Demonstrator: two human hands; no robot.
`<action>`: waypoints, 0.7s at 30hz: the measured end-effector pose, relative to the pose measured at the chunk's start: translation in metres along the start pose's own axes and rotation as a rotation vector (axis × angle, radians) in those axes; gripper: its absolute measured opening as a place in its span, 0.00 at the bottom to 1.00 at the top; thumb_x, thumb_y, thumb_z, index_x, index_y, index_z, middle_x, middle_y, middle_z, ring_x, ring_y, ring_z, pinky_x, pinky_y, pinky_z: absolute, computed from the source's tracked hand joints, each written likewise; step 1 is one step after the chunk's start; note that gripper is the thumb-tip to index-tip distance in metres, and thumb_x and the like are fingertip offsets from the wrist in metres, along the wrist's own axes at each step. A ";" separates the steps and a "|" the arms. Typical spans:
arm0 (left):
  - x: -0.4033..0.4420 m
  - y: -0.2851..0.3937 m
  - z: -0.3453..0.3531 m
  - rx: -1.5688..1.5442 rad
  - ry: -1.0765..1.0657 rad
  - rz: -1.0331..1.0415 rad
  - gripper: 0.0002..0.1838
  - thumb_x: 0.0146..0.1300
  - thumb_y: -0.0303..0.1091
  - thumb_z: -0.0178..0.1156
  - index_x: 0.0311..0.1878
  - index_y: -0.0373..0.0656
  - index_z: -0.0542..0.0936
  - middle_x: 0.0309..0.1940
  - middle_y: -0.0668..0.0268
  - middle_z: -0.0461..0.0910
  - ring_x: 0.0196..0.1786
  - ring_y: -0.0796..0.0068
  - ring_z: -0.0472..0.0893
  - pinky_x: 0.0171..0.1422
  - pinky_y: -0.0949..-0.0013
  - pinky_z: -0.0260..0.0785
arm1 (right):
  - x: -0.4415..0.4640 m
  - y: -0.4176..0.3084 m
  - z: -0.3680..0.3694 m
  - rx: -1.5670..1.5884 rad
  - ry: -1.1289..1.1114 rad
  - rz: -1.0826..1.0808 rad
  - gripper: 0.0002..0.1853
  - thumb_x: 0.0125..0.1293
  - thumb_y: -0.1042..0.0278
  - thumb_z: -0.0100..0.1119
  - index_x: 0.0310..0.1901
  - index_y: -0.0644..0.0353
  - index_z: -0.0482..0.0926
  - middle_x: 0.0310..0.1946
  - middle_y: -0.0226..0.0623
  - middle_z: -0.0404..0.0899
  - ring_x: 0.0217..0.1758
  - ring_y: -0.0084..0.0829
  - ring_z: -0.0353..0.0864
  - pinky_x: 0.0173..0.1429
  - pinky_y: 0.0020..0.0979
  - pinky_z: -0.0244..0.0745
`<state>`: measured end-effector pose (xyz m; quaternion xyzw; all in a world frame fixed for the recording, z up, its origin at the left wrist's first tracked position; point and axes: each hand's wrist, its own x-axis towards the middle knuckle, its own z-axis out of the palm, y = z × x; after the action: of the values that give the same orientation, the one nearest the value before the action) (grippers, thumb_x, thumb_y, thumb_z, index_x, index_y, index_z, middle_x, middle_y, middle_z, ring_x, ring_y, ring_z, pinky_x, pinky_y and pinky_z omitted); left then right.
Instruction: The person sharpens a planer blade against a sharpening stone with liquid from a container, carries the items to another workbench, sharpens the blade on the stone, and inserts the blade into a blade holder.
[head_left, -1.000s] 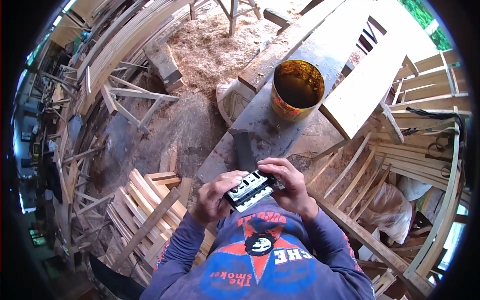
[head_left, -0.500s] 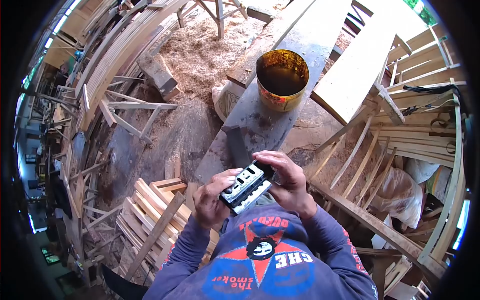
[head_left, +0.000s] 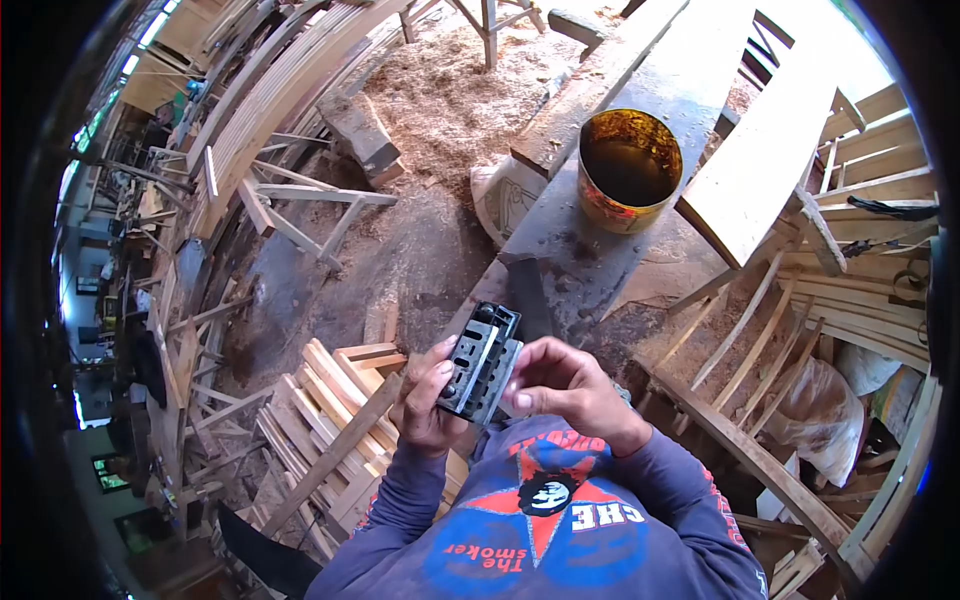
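Observation:
My left hand (head_left: 428, 400) grips a black and silver slotted metal block (head_left: 482, 362), with a row of notches along one side, in front of my chest. Its exact kind does not show clearly. At the block's right edge, the curled fingers and thumb of my right hand (head_left: 575, 390) close on the metal. Just beyond it, a dark flat bar (head_left: 529, 295) like a whetstone lies on a wet grey plank (head_left: 600, 270). Farther along that plank stands an open round tin (head_left: 627, 180) with dark liquid inside.
Stacked wooden slats (head_left: 335, 400) lean at the lower left. A broad pale board (head_left: 765, 150) lies to the right of the tin, beside wooden frames (head_left: 760, 480). Sawdust and shavings (head_left: 440, 110) cover the floor ahead, near a heavy timber block (head_left: 362, 140).
The metal block has turned more upright in my left hand. My right hand has come off its far end to its right edge. The view has shifted, so the surroundings sit farther right.

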<state>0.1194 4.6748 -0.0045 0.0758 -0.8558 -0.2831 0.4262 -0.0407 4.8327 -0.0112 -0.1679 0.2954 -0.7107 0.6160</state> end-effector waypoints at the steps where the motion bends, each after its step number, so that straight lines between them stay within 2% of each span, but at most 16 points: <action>1: 0.000 -0.004 -0.003 0.006 -0.005 0.001 0.19 0.74 0.35 0.66 0.61 0.42 0.72 0.56 0.42 0.84 0.56 0.43 0.88 0.59 0.48 0.85 | 0.001 -0.006 0.005 0.049 -0.022 0.070 0.19 0.72 0.78 0.69 0.62 0.65 0.78 0.51 0.34 0.84 0.54 0.24 0.85 0.61 0.31 0.81; 3: -0.001 -0.012 -0.008 0.068 -0.004 0.035 0.23 0.69 0.30 0.70 0.61 0.40 0.70 0.56 0.37 0.82 0.56 0.43 0.87 0.58 0.47 0.86 | 0.005 -0.012 0.011 0.136 -0.023 0.127 0.18 0.75 0.72 0.67 0.62 0.66 0.77 0.51 0.36 0.84 0.52 0.25 0.85 0.60 0.31 0.81; 5: -0.001 -0.014 -0.009 0.084 -0.019 0.040 0.24 0.70 0.31 0.70 0.62 0.41 0.69 0.57 0.36 0.81 0.56 0.41 0.87 0.57 0.45 0.87 | 0.013 -0.011 0.013 0.153 -0.027 0.086 0.16 0.77 0.68 0.66 0.60 0.66 0.78 0.49 0.36 0.85 0.50 0.25 0.85 0.58 0.31 0.80; 7: 0.001 -0.015 -0.004 0.090 0.063 0.037 0.15 0.76 0.35 0.63 0.57 0.42 0.72 0.53 0.42 0.85 0.55 0.45 0.89 0.54 0.52 0.87 | 0.020 -0.010 0.014 0.165 -0.033 0.040 0.15 0.78 0.65 0.65 0.57 0.66 0.79 0.47 0.36 0.85 0.48 0.24 0.85 0.56 0.30 0.80; 9: 0.000 -0.015 -0.004 0.066 0.052 0.029 0.14 0.75 0.33 0.64 0.57 0.41 0.72 0.55 0.40 0.84 0.55 0.44 0.89 0.54 0.51 0.88 | 0.023 -0.009 0.014 0.104 0.021 -0.003 0.12 0.80 0.62 0.63 0.51 0.64 0.81 0.41 0.35 0.85 0.43 0.23 0.84 0.52 0.29 0.78; 10: -0.001 -0.015 -0.004 0.037 0.027 0.035 0.19 0.73 0.33 0.67 0.59 0.41 0.70 0.55 0.37 0.82 0.55 0.42 0.88 0.55 0.48 0.87 | 0.023 -0.010 0.014 0.104 0.022 -0.005 0.12 0.80 0.62 0.63 0.51 0.64 0.81 0.41 0.35 0.85 0.43 0.23 0.84 0.52 0.29 0.78; 13: 0.002 -0.012 0.000 0.020 0.009 0.055 0.24 0.71 0.34 0.70 0.61 0.40 0.69 0.56 0.33 0.81 0.54 0.40 0.88 0.54 0.46 0.88 | 0.021 -0.013 0.013 0.122 0.054 0.005 0.06 0.79 0.67 0.63 0.47 0.60 0.80 0.39 0.31 0.85 0.44 0.24 0.84 0.54 0.28 0.78; 16: 0.005 -0.009 0.003 0.022 0.025 0.069 0.22 0.71 0.35 0.70 0.60 0.40 0.70 0.56 0.35 0.82 0.54 0.41 0.89 0.53 0.48 0.88 | 0.018 -0.015 0.012 0.129 0.064 -0.007 0.06 0.78 0.67 0.64 0.46 0.60 0.81 0.39 0.30 0.85 0.43 0.24 0.84 0.53 0.28 0.78; 19: 0.011 -0.004 0.005 0.036 0.025 0.069 0.14 0.75 0.31 0.65 0.57 0.44 0.73 0.58 0.42 0.83 0.55 0.45 0.89 0.54 0.53 0.88 | 0.016 -0.016 0.010 0.130 0.067 -0.027 0.06 0.78 0.67 0.64 0.45 0.60 0.81 0.39 0.31 0.85 0.43 0.24 0.84 0.53 0.28 0.78; 21: 0.016 -0.002 0.005 0.041 0.020 0.080 0.13 0.75 0.31 0.65 0.57 0.45 0.74 0.58 0.43 0.84 0.54 0.46 0.90 0.53 0.54 0.88 | 0.015 -0.018 0.010 0.131 0.072 -0.035 0.08 0.79 0.66 0.63 0.45 0.62 0.82 0.37 0.32 0.85 0.42 0.23 0.83 0.53 0.28 0.77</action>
<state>0.1056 4.6696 0.0030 0.0530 -0.8596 -0.2475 0.4440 -0.0511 4.8174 0.0061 -0.1070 0.2672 -0.7448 0.6020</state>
